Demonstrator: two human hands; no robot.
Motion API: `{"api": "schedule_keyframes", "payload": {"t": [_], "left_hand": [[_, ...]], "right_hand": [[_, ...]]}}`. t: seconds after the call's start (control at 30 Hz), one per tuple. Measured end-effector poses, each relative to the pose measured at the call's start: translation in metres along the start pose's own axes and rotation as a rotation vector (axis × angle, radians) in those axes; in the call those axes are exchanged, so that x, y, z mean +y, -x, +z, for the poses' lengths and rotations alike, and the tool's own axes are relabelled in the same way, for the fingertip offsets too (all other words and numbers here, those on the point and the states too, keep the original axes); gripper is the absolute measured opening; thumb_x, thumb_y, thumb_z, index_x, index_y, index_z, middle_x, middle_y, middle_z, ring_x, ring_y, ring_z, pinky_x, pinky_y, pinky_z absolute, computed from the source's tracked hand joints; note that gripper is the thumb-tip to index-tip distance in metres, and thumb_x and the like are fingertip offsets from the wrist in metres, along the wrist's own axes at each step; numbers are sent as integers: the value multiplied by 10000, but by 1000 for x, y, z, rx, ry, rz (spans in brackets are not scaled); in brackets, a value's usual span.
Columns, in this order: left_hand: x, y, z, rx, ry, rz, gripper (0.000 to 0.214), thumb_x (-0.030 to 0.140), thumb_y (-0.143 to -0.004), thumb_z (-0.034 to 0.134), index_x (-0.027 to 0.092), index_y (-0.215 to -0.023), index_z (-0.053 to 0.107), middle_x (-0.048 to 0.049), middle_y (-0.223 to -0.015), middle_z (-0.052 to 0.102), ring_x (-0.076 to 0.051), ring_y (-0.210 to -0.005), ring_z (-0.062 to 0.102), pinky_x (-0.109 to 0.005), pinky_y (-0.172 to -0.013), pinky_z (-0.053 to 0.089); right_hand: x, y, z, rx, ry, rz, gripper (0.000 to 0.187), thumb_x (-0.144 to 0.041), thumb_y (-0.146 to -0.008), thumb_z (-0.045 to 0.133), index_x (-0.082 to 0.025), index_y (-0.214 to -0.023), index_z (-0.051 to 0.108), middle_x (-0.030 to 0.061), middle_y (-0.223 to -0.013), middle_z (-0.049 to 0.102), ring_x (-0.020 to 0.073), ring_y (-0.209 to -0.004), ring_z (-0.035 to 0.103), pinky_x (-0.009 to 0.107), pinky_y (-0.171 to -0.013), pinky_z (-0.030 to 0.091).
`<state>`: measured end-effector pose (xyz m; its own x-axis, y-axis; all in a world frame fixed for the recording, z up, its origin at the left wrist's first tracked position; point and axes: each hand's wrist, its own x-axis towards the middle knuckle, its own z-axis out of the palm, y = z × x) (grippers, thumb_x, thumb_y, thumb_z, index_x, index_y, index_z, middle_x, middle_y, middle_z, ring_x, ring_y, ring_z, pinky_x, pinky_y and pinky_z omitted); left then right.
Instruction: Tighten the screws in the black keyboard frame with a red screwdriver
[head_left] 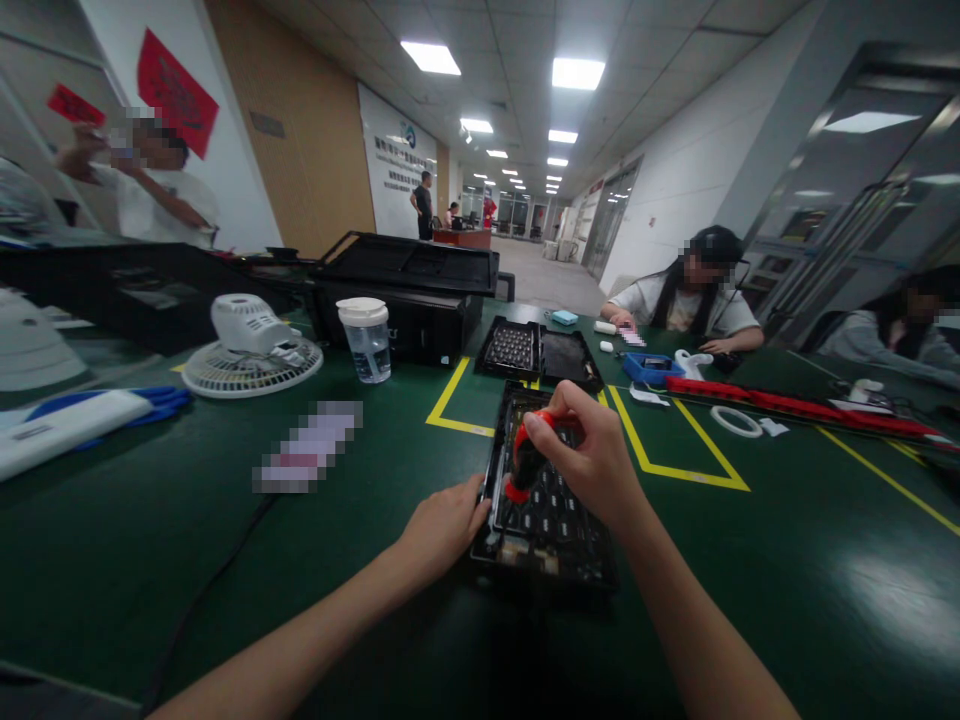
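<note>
On the green table, a black plastic casing (555, 520) with rows of dark keys lies open in front of me. My left hand (448, 518) holds its left edge, fingers closed against the side. My right hand (589, 450) is above the casing, with its thumb and fingers closed around a red-and-black screwdriver (527, 462). The screwdriver tilts down toward the left part of the keys; I cannot make out its tip. Behind the casing lies an open black case (511, 345) with round dark pieces in its left half.
A lidded plastic cup (367, 340) and a white fan (251, 345) stand to the left, before a large black box (405, 310). Yellow tape (675, 470) marks the table. On the right are a blue tray (646, 368), a white ring (736, 421) and a seated person (686, 295).
</note>
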<state>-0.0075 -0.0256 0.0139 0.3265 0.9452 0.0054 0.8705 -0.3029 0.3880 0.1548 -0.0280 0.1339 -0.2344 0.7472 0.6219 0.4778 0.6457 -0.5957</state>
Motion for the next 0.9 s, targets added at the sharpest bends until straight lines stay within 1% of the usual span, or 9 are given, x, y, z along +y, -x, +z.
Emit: {"api": "schedule_keyframes", "payload": {"t": [0.17, 0.4, 0.53, 0.7, 0.9], "left_hand": [[1, 1, -2, -19, 10, -17, 330, 353, -896, 307, 214, -1171, 425, -77, -1049, 625, -205, -946, 605, -295, -766, 447], [1, 1, -3, -13, 0, -12, 321, 356, -892, 304, 218, -1155, 428, -75, -1028, 629, -211, -925, 610, -302, -758, 446], [3, 2, -5, -42, -16, -20, 317, 346, -892, 299, 214, -1150, 427, -75, -1036, 625, -217, -921, 610, -303, -752, 446], [5, 2, -7, -51, -24, -31, 314, 341, -895, 298, 209, -1148, 429, -74, -1040, 621, -215, -927, 607, -300, -753, 447], [2, 2, -4, -11, -7, -5, 316, 355, -895, 301, 223, -1150, 433, -71, -1029, 632, -212, -920, 612, -303, -754, 448]], "right_hand": [[-2, 1, 3, 67, 107, -17, 270, -259, -799, 518, -198, -611, 334, -38, -582, 386, 101, -534, 400, 235, -516, 330], [-3, 5, 9, 144, 214, -33, 268, -280, -801, 521, -201, -619, 340, -24, -597, 433, 111, -546, 439, 248, -539, 354], [-6, 7, 13, 201, 269, -61, 286, -271, -795, 528, -207, -609, 320, -26, -581, 433, 108, -531, 423, 252, -527, 339], [-7, 8, 17, 244, 250, -51, 286, -260, -785, 535, -211, -607, 316, -31, -568, 413, 104, -517, 407, 246, -509, 336], [-4, 9, 17, 286, 244, -19, 302, -267, -774, 551, -209, -601, 311, -35, -566, 401, 100, -504, 403, 240, -496, 346]]}}
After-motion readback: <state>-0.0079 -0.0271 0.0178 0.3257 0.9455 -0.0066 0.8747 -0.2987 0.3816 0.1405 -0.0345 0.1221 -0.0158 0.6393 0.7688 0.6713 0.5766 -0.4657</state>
